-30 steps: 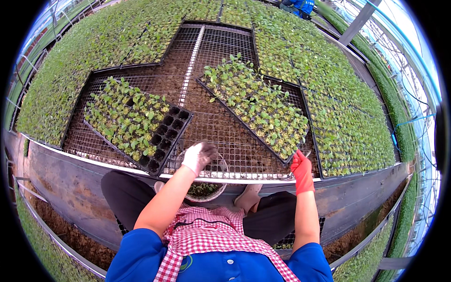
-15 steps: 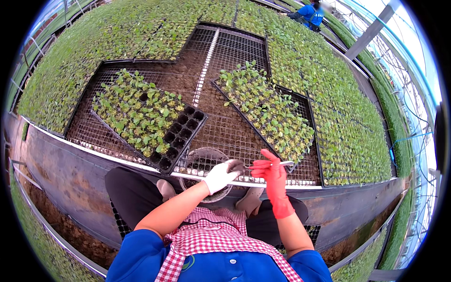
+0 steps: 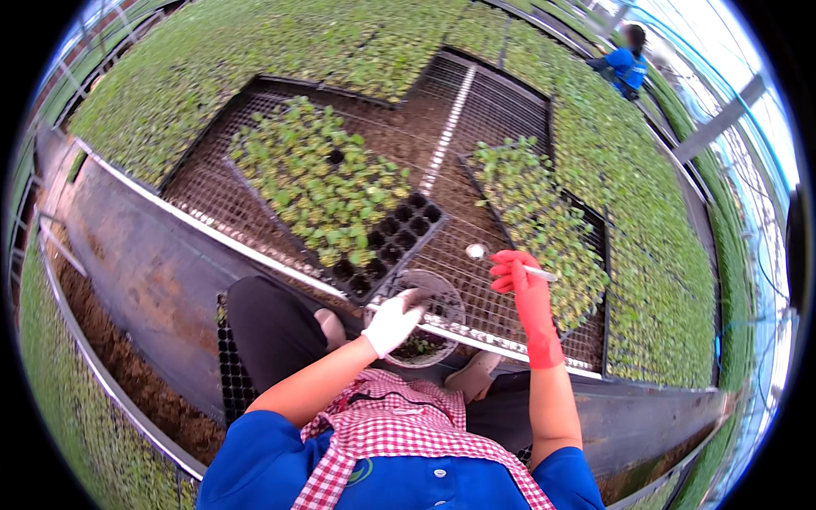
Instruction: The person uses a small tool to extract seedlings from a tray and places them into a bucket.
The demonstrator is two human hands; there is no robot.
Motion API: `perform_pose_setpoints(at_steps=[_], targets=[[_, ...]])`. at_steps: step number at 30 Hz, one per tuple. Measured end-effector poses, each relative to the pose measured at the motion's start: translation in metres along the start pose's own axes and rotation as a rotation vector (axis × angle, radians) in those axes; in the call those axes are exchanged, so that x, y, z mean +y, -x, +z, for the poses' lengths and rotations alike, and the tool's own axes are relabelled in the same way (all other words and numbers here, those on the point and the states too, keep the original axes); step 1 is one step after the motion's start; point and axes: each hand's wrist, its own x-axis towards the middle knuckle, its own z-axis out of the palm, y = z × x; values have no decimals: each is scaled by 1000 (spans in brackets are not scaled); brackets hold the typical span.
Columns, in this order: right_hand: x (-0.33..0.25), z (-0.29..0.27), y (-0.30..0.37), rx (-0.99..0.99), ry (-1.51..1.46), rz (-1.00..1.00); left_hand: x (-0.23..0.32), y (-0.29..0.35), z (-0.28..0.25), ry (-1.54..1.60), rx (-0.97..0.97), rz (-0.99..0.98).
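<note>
My right hand, in a red rubber glove, is closed on a spoon above the mesh bench. The spoon's handle pokes out past the hand, and a shiny round end shows on the other side. My left hand, in a white glove with dark fingertips, hovers over a round bucket with dark soil and green bits inside. Blur hides what its fingers do. Beside it lies a black seedling tray with leafy plugs and several bare cells at its near right end. A second seedling tray lies to the right.
The wire mesh bench has a white front rail over my knees. Seedling trays surround the mesh opening. Black cell trays lie by my left leg. A person in blue is at the far right.
My left hand has come away from the spoon, down and left over the bucket. The right hand keeps the spoon, now apart from the left. The whole view has shifted and tilted.
</note>
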Motion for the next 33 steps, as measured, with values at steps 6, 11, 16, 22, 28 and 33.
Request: perform_pose_setpoints(at_steps=[6,11,16,22,28,33], targets=[[-14,69,-47,-200,29,56,5,21,-25,-233,58,81],[-8,123,-82,-219,108,25,7,35,-37,-269,135,104],[-25,154,-83,-314,241,28,4,53,-63,-419,236,105],[-5,164,-77,-364,358,-40,-8,56,-74,-570,312,100],[-8,184,-75,-389,652,-215,-9,52,-76,-651,326,202],[-10,197,-75,-389,899,-337,-21,46,-72,-599,259,231]])
